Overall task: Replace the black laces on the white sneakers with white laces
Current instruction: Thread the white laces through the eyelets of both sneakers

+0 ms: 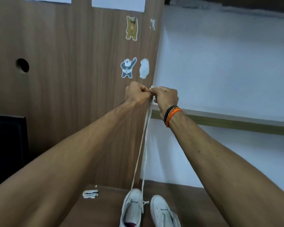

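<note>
Two white sneakers stand side by side on the wooden table at the bottom: the left sneaker (132, 208) and the right sneaker (162, 212). A white lace (144, 141) runs from the left sneaker's front eyelets straight up in two strands. Both strands end high above the table, where my left hand (135, 93) and my right hand (166, 97) pinch the lace ends together, fingertips touching. A folded bundle of white lace (90, 193) lies on the table to the left of the sneakers. No black lace is visible.
A tall wooden panel (72, 95) with bear stickers (131, 28) rises right behind the table. A white wall and a shelf ledge (228, 122) lie to the right. A dark object (7, 145) sits at the left edge.
</note>
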